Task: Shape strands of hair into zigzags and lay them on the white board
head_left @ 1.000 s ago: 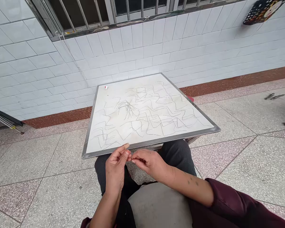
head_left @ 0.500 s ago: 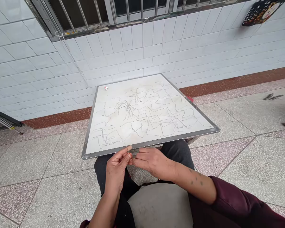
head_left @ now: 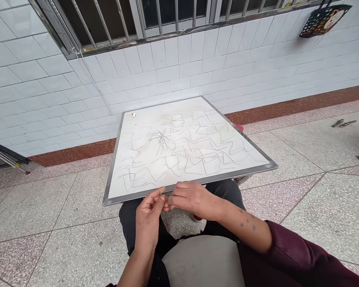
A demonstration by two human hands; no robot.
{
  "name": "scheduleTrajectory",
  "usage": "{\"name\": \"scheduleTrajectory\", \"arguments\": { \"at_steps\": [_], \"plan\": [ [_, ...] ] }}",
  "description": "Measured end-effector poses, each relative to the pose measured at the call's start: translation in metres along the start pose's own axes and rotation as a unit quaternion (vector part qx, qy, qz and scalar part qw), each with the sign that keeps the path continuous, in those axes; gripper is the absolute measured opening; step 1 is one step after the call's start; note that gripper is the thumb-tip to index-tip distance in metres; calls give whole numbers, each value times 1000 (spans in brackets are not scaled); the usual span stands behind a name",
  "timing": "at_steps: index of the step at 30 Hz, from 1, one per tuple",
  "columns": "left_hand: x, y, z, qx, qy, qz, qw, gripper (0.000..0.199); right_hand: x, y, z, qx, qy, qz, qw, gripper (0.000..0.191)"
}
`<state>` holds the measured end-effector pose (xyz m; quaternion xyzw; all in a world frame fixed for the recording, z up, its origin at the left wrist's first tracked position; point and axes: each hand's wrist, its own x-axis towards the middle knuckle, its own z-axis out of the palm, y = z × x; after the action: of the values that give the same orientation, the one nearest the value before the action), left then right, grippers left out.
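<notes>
My left hand pinches a thin dark wire between thumb and fingers, just in front of the board's near edge. Close against it, my right hand is closed, its fingertips meeting the left ones at the wire; the part between the fingers is mostly hidden. Beyond both hands is a white board with a grey metal rim. Many bent thin wires are spread across it, some zigzag-shaped. A tangled bunch of straighter wires lies left of its middle.
A small red-and-white object sits at the board's far left corner. Behind stands a white tiled wall with a barred window. A dark patterned bag hangs at upper right. My knees are under the board's near edge.
The wire end that stuck up over the board from my left hand is now lower and shorter in view. Both hands stay together, with the right hand slightly higher. The view has tilted a little.
</notes>
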<state>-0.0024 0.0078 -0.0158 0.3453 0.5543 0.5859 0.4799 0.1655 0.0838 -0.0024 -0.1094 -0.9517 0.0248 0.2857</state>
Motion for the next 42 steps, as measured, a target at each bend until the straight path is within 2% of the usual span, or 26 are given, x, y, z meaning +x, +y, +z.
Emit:
{"name": "scheduleTrajectory", "arguments": {
  "at_steps": [13, 21, 28, 30, 32, 34, 36, 38, 42],
  "plan": [
    [-4, -6, -4, 58, -38, 6, 998, 38, 4, 3, -6, 17, -11, -46, 999, 24],
    [-2, -12, -6, 79, -56, -3, 995, 35, 5, 6, -5, 14, -41, -64, 997, 28],
    [1, -17, -3, 61, -48, -5, 997, 31, 9, 15, -1, 25, -48, -73, 996, 27],
    [2, -16, -3, 34, -28, -13, 999, 35, 8, 19, 2, 58, -16, -35, 998, 20],
    [3, -15, -3, 20, -9, -13, 1000, 39, 3, 21, 7, 111, 43, 49, 992, 20],
    [3, -15, -5, 20, 0, -10, 1000, 41, -3, 21, 14, 191, 101, 151, 965, 32],
    [3, -14, -6, 20, 2, -11, 1000, 41, -8, 18, 21, 278, 131, 228, 924, 30],
    [3, -14, -6, 14, 0, -11, 1000, 41, -11, 15, 26, 341, 140, 265, 891, 24],
    [1, -11, -4, 8, -19, -11, 1000, 42, -10, 9, 28, 402, 145, 303, 852, 18]
  ]
}}
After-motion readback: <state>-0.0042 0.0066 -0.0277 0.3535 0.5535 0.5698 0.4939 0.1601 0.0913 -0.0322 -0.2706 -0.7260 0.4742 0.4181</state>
